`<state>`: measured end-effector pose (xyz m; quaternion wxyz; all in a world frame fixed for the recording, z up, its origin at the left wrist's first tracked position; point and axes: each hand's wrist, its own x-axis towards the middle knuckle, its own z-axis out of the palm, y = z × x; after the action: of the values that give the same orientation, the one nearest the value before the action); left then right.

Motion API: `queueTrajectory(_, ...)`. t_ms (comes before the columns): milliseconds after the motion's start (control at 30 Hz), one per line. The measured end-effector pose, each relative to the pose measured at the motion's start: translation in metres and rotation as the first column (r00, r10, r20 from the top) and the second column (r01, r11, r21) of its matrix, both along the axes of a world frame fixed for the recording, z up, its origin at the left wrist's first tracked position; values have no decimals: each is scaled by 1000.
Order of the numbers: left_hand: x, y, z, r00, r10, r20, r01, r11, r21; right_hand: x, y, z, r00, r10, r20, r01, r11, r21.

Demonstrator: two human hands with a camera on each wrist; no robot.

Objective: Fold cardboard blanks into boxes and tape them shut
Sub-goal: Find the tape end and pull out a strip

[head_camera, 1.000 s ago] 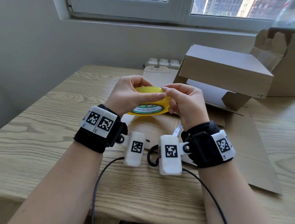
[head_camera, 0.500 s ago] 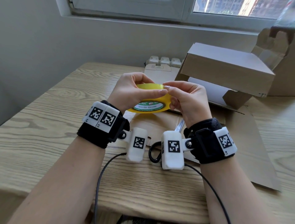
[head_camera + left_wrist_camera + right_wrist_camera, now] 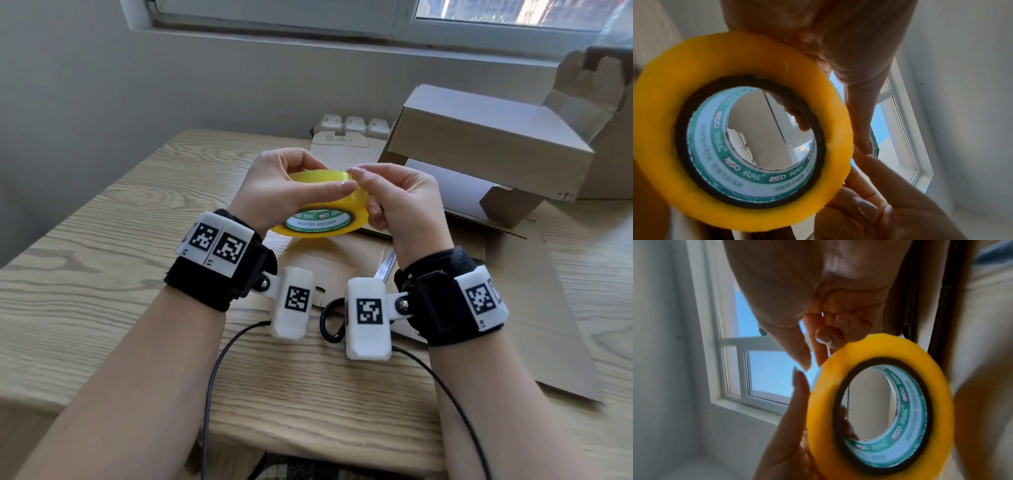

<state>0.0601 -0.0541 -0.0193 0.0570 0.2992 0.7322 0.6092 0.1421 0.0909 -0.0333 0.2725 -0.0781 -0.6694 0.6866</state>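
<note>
Tape roll (image 3: 325,212): yellow, held above flat cardboard blank (image 3: 534,308) on table (image 3: 85,274).
Core label: green-white band, small print unreadable.
Left hand (image 3: 274,192): fingers curled round roll.
Right hand (image 3: 404,205): fingertips pinching at roll's outer edge.
Folded box (image 3: 489,137): behind, right.

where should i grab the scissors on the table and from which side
Take the scissors by the black handle loop, the end lying nearest the person. The blades point away toward the tape roll, so come in from the near table edge with a downward grip. Most of the handle is hidden behind the wrist cameras, so only one loop can be judged.
</note>
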Motion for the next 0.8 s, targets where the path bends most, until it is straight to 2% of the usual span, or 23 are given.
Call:
queueTrajectory(133,2,0,0,1000,-19,-23,18,1000,-17,-2,-1,-3,997,-76,-24,78,996,52)
queueTrajectory(433,4,2,0,999,-3,-38,2,1000,-20,-2,0,-4,997,-79,1,79,996,-36)
queueTrajectory(633,5,3,-1,999,7,-45,-9,999,-35,-1,-4,-3,988,-156,11,156,988,-14)
queueTrajectory(800,4,1,1,997,37,-74,-39,999,-35,0,-4,0,994,-106,-34,107,994,14)
